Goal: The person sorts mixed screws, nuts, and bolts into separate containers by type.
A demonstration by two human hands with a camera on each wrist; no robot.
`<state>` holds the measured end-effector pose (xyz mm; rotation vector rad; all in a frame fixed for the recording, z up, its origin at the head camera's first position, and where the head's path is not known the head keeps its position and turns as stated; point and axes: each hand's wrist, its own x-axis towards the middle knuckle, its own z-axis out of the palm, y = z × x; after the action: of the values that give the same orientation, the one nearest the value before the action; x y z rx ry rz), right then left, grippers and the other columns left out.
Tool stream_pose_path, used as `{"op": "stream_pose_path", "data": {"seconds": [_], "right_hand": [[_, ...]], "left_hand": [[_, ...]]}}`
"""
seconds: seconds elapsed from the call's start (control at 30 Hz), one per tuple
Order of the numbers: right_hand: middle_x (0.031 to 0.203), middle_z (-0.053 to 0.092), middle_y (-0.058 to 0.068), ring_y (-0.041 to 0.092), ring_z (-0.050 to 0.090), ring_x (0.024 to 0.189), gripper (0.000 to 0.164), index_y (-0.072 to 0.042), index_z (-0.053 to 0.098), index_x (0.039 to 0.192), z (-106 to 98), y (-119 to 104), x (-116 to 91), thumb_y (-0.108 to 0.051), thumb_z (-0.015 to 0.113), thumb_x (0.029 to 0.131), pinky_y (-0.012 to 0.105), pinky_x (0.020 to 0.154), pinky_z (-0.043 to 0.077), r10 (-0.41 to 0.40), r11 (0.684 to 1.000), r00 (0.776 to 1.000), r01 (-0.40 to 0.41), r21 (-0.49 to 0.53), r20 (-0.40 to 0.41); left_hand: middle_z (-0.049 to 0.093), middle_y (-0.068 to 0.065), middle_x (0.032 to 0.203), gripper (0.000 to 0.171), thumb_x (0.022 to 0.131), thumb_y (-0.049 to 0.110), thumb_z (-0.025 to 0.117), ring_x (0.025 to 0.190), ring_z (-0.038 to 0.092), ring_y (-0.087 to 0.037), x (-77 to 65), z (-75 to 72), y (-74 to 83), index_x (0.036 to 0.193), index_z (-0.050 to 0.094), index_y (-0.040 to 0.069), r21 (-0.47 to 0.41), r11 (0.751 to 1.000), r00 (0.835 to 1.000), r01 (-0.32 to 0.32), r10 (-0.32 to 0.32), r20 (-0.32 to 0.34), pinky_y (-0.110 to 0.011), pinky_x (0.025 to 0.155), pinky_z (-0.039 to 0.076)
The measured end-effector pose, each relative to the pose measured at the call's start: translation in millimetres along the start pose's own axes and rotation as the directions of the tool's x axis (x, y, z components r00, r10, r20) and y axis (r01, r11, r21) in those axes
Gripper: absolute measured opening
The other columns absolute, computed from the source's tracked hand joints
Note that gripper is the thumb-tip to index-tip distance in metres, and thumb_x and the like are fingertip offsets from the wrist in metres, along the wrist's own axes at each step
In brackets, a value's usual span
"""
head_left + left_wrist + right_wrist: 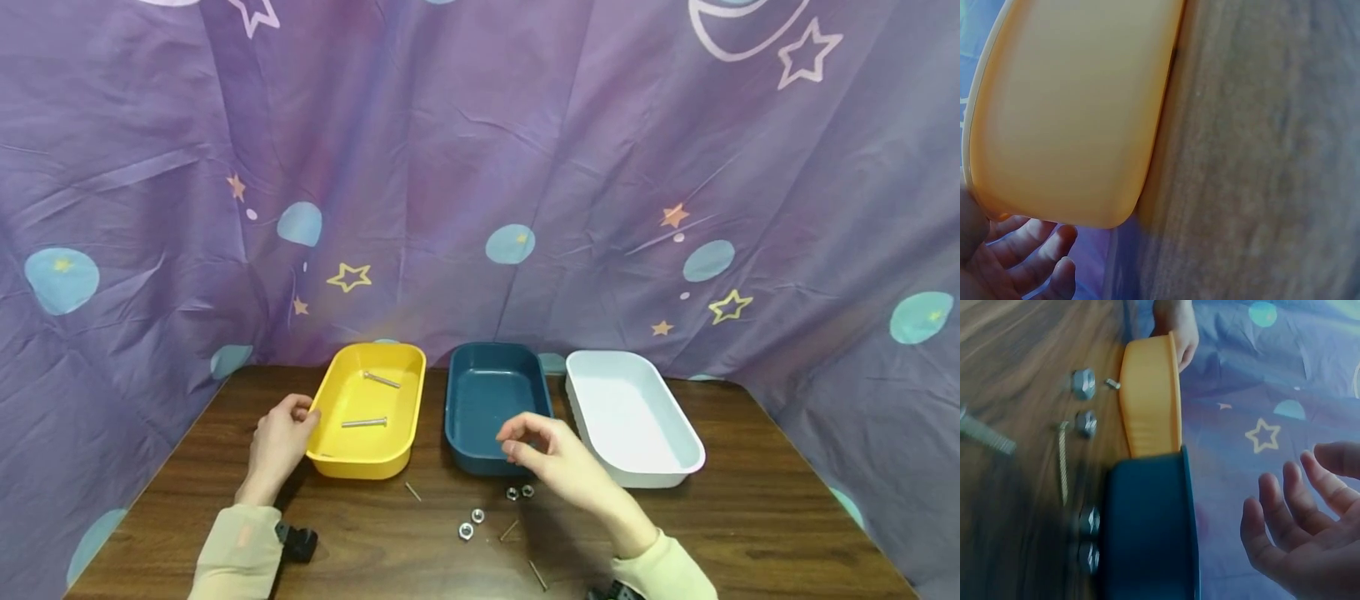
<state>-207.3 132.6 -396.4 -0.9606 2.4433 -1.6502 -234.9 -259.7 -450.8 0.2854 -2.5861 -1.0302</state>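
My left hand point(276, 442) holds the left rim of a yellow tray point(360, 468), its thumb over the edge; in the left wrist view, its fingers point(1041, 250) curve beside the tray wall. Two silver bolts point(364, 422) lie inside that tray. Above the front of a dark blue tray point(498, 354), my right hand point(558, 458) hovers with loosely bent fingers and nothing between them. Several hex nuts point(466, 531) lie on the table in front of the trays. Near them are a thin brass-coloured screw point(510, 530), a silver bolt point(537, 575) and another small screw point(413, 492).
A white tray point(637, 417) stands to the right of the blue one. All three trays sit in a row toward the back of the brown wooden table point(750, 517). Behind it hangs a purple curtain point(450, 167) with stars and planets.
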Motion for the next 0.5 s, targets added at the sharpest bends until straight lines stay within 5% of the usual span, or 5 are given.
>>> {"op": "stream_pose_path", "data": {"seconds": [0.5], "right_hand": [[0.086,0.064,-0.001,0.012,0.06,0.078,0.01,-0.014,0.064,0.1,-30,14,-40,-0.008,0.067,0.092,0.028,0.069,0.049,-0.07,0.993,0.993,0.078,-0.088,0.095]], "left_hand": [[0.067,-0.012,0.096,0.03,0.094,0.024,0.059,0.082,0.062,-0.029,1.5,0.4,0.2,0.114,0.063,0.002,0.007,1.0,1.0,0.002,-0.002,0.008,-0.041,0.067,0.043]]}}
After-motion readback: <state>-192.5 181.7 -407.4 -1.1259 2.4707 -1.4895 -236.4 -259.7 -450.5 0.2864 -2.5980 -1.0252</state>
